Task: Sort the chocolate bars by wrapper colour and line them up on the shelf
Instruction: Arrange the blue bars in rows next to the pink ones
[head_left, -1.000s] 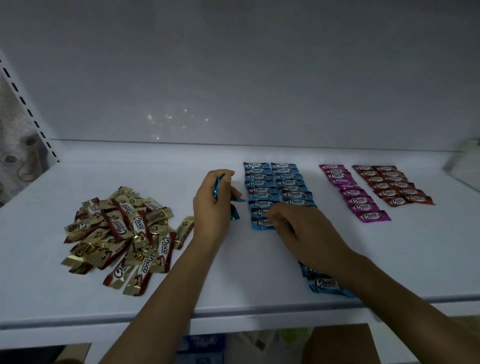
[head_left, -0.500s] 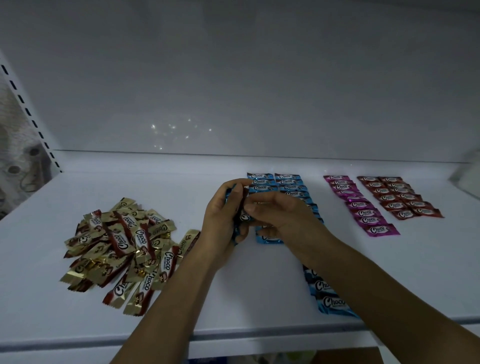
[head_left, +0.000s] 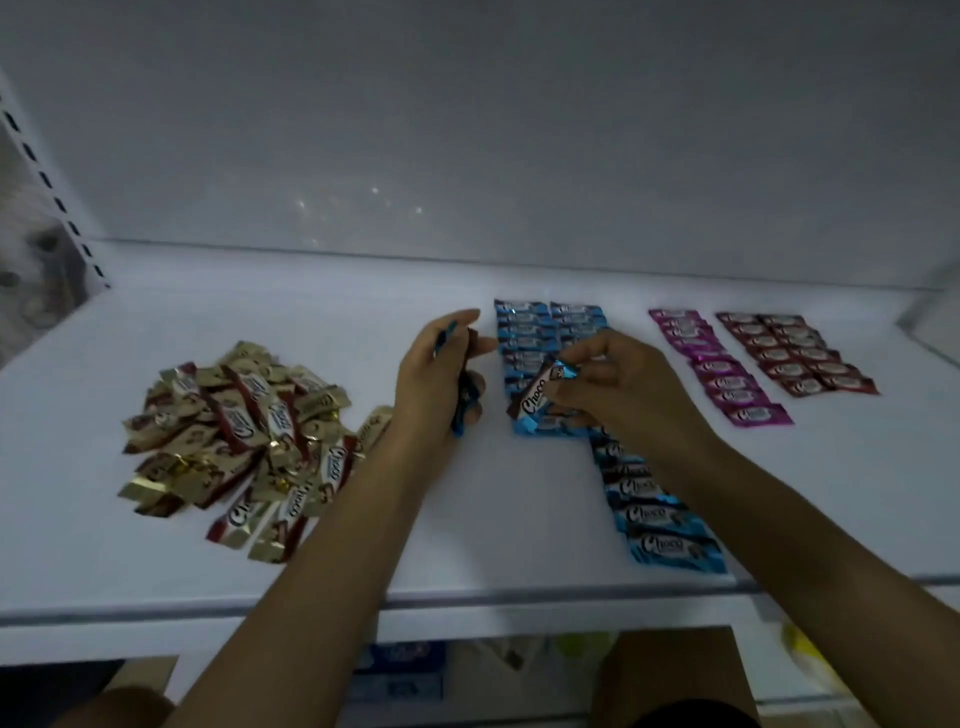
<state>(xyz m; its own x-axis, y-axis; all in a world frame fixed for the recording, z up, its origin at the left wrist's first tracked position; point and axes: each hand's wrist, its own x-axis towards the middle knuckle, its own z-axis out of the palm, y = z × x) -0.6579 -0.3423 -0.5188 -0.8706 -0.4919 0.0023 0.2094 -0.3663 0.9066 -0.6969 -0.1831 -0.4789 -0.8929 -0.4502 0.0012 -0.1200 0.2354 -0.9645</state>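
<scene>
My left hand (head_left: 434, 382) grips a small bunch of blue-wrapped bars (head_left: 461, 402) upright above the white shelf (head_left: 467, 540). My right hand (head_left: 621, 395) pinches one blue bar (head_left: 540, 389) by its end, tilted over the left blue column. Two columns of blue bars (head_left: 550, 332) lie side by side at mid shelf, and the right column runs on to the front edge (head_left: 665, 530). A mixed heap of gold and red bars (head_left: 244, 431) lies at the left. A pink column (head_left: 722, 369) and two dark red columns (head_left: 795, 351) lie at the right.
The shelf's front lip (head_left: 467, 605) runs across below my forearms. A perforated upright (head_left: 57, 202) stands at the far left and a white back wall (head_left: 467, 130) closes the rear. Packages (head_left: 400, 670) show on a lower shelf.
My right hand left the blue column, met my left hand, and has drawn one blue bar out of the bunch to the right. The camera view has shifted slightly.
</scene>
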